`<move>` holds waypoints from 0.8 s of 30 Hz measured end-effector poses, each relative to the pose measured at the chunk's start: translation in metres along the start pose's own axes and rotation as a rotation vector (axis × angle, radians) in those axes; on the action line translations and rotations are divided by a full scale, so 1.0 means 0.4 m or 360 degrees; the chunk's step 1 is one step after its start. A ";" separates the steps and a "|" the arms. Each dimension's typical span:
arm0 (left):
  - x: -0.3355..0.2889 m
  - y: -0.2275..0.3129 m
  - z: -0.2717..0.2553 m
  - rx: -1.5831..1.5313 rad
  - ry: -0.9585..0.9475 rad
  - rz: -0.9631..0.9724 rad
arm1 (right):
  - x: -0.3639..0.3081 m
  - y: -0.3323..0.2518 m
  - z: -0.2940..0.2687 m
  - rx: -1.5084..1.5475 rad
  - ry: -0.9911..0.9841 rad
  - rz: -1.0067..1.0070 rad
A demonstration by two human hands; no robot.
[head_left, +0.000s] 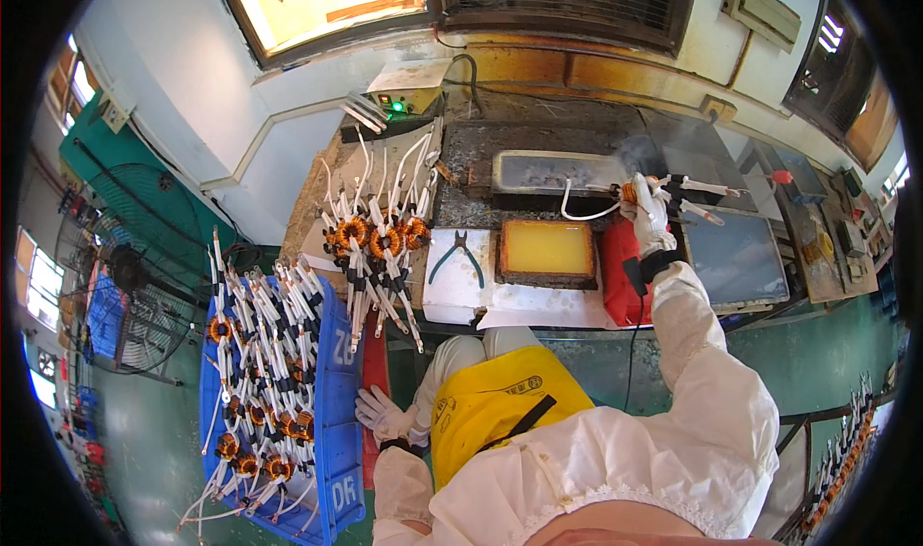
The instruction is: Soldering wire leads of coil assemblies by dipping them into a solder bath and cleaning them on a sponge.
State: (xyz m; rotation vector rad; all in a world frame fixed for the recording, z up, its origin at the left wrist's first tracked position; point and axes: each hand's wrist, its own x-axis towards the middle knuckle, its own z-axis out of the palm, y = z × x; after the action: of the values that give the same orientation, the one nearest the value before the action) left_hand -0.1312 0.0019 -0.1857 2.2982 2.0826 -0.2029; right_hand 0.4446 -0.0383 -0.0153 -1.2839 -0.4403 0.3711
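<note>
My right hand (648, 214), in a white glove, is closed round a copper-wound ring coil (631, 192) with white-sleeved leads. One lead curves left toward the long metal trough (553, 169), and others stick out to the right. Faint smoke hangs beside the hand. Low on the left, my gloved left hand (383, 414) has its fingers spread and holds nothing, close by the wall of a blue crate (336, 440). Similar coils with leads (269, 383) fill that crate. More finished-looking coils (385, 241) lie in a bunch on the bench's left part.
Between my arms on the bench are teal-handled cutters (458, 258), a tray of yellow material (548, 248) and a red container (621, 267). A box with a green light (408, 89) stands behind. Grey metal panels (733, 258) lie right; a large fan (130, 267) stands left.
</note>
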 end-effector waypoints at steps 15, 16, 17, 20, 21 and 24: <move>0.005 -0.006 0.032 0.0071 0.0189 0.0036 | -0.018 -0.068 -0.027 0.0118 0.0123 0.0018; 0.004 -0.006 0.030 0.0060 0.0165 0.0030 | -0.022 -0.075 -0.030 0.0124 0.0085 0.0017; 0.004 -0.007 0.029 0.0060 0.0165 0.0029 | -0.025 -0.081 -0.031 0.0129 0.0046 0.0016; 0.003 -0.007 0.023 0.0030 0.0135 0.0039 | -0.029 -0.092 -0.029 0.0150 0.0117 0.0028; 0.003 -0.005 0.018 0.0032 0.0111 0.0030 | -0.029 -0.094 -0.033 0.0148 0.0119 0.0028; 0.005 0.004 -0.011 0.0017 -0.0015 0.0001 | -0.031 -0.099 -0.043 0.0209 0.0036 0.0019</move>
State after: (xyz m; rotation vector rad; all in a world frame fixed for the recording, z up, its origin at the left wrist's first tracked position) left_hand -0.1290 0.0041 -0.1816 2.2991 2.0817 -0.2247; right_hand 0.4436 -0.0687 0.0180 -1.1622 -0.3830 0.3888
